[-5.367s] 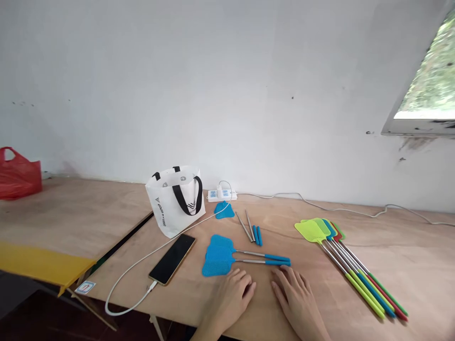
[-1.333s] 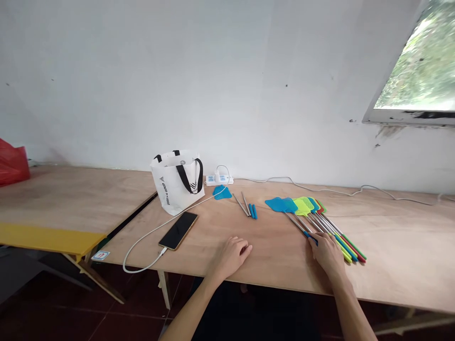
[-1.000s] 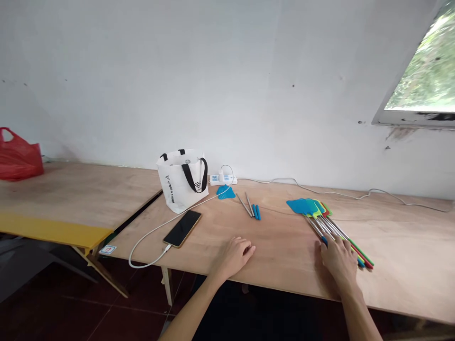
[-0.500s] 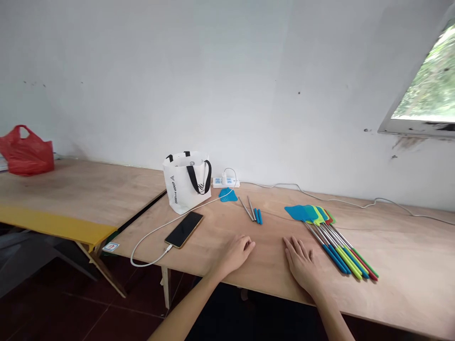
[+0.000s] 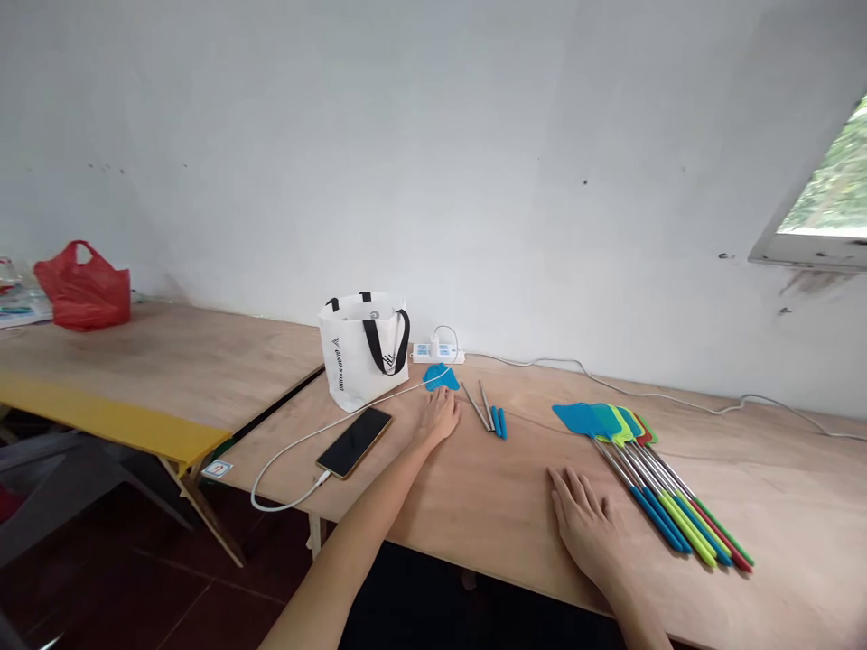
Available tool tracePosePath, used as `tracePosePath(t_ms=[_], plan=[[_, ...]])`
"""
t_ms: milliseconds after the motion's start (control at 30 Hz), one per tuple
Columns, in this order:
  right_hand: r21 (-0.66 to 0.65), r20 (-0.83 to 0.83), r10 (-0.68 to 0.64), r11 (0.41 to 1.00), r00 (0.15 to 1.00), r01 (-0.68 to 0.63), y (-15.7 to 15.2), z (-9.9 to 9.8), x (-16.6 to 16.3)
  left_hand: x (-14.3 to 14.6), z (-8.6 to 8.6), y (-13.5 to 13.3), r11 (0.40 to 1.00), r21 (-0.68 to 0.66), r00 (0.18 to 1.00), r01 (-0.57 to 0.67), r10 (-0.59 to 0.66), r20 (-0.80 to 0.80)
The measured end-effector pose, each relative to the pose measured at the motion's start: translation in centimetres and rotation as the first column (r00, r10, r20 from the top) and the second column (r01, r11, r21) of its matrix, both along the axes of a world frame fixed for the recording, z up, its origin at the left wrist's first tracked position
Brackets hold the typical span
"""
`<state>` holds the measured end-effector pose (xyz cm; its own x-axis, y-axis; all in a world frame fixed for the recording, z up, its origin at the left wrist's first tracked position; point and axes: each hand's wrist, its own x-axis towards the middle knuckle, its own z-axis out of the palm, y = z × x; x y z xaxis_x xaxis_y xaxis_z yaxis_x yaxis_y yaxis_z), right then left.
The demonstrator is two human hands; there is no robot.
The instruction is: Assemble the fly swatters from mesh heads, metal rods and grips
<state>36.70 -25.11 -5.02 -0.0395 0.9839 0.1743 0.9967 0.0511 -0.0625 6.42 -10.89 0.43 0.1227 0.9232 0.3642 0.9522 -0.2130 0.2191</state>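
Note:
My left hand (image 5: 440, 415) is stretched forward, its fingertips at the near edge of a loose blue fly swatter head (image 5: 440, 376). Whether they touch it I cannot tell; nothing shows in the fingers. Just right of this hand lie two thin metal rods (image 5: 478, 406) and two short blue handles (image 5: 498, 422). My right hand (image 5: 583, 515) rests palm down on the tabletop, fingers spread and holding nothing. Beside it, a row of several fly swatters (image 5: 667, 496) with blue, yellow-green, red and green heads and handles lies slanted on the wood.
A white bag with black handles (image 5: 362, 352) stands left of my left hand, behind a phone (image 5: 354, 442) on a white charging cable. A power strip (image 5: 438, 353) sits against the wall. On the adjoining left table (image 5: 223, 352) is a red plastic bag (image 5: 88, 293).
My left hand has moved forward and slightly left, from the table's middle to the blue swatter head. The right hand stays flat on the table. The view has shifted slightly left.

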Motion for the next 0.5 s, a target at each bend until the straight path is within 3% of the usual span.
tracePosePath(t_ms=[133,267,367,500], plan=[[-0.02,0.035,0.066,0.998,0.997,-0.066,0.8,2.2,-1.1,-0.9,-0.3,2.0,1.0,-0.012,0.999,-0.027,0.027,-0.022],[0.038,-0.055,0.213,0.977,0.975,-0.212,2.3,4.5,-4.6,-1.8,-0.7,3.9,0.995,-0.045,0.995,-0.093,0.092,-0.034],[0.087,-0.07,0.317,0.947,0.946,-0.311,4.6,5.4,-7.9,-2.2,-0.9,5.1,0.991,-0.066,0.992,-0.117,0.114,-0.047],[0.052,-0.063,0.316,0.948,0.947,-0.313,8.8,5.7,-10.6,-2.7,-1.1,6.7,0.982,-0.047,0.981,-0.184,0.18,-0.078]])
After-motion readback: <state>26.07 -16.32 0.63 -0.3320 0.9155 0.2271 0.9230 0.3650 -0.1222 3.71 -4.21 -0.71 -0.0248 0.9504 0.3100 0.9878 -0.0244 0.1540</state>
